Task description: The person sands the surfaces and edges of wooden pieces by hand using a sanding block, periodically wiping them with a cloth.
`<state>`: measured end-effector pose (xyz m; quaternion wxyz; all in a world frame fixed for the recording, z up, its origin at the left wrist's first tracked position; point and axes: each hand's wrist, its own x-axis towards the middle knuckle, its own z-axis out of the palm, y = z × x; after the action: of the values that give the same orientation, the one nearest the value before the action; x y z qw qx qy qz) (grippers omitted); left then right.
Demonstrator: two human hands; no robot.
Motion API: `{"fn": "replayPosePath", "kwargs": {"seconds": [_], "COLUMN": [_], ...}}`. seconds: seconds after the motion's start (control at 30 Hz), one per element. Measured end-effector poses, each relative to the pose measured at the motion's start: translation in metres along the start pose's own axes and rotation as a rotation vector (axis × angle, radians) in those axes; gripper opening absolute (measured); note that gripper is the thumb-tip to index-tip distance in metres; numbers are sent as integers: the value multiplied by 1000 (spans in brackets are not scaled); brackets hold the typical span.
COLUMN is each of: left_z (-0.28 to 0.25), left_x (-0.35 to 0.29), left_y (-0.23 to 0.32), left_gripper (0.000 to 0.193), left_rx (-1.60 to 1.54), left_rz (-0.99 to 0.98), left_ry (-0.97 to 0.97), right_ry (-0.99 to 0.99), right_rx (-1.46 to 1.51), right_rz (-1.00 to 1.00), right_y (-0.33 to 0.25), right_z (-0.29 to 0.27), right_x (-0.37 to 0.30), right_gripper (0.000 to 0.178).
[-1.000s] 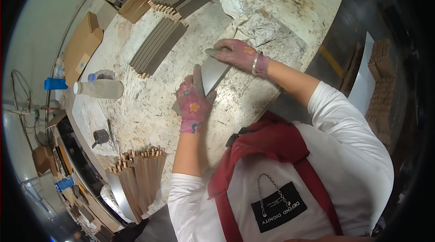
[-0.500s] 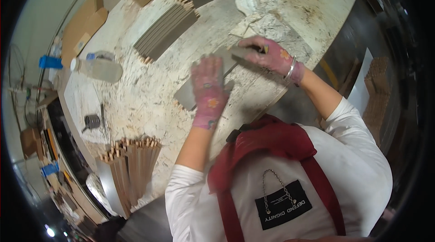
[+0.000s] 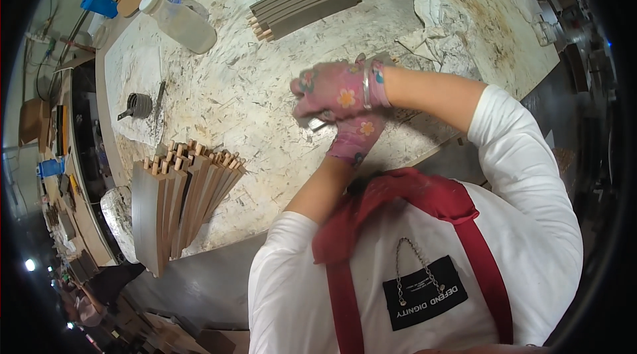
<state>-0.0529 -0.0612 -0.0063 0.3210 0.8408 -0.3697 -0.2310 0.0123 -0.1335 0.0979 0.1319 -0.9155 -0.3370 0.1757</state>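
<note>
My right hand [image 3: 338,90], in a pink flowered glove, reaches across my left hand and curls closed around the near end of a grey slat [image 3: 320,124]. Only a small bit of that end shows below the fingers. The slat's other end [image 3: 383,58] peeks out past my right wrist, with the middle covered. My left hand [image 3: 359,136], gloved alike, lies beneath the right one beside the slat; its fingers are hidden. Both hands are over the worktable [image 3: 259,102].
Grey slats with wooden dowels [image 3: 308,5] lie in rows at the back. More doweled slats [image 3: 169,205] stand bunched at the left edge. A translucent bottle [image 3: 182,25], a dark coil [image 3: 139,105], a crumpled white cloth [image 3: 434,22] and a blue container [image 3: 98,4] are around.
My right hand has moved left and nearer, from the slat's far end to its near end, crossing over my left hand. My left hand has slid right. The view has shifted leftward.
</note>
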Motion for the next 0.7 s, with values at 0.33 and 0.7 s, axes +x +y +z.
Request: {"fn": "replayPosePath", "kwargs": {"seconds": [0.33, 0.7], "left_z": [-8, -32], "left_x": [9, 5], "left_y": [-9, -4], "left_gripper": [41, 44], "left_rx": [455, 477], "left_rz": [357, 641], "left_ry": [378, 401], "right_ry": [332, 707], "right_rx": [361, 342], "right_rz": [243, 681], "right_y": [17, 68], "right_z": [22, 8], "right_x": [13, -91], "right_gripper": [33, 41]}}
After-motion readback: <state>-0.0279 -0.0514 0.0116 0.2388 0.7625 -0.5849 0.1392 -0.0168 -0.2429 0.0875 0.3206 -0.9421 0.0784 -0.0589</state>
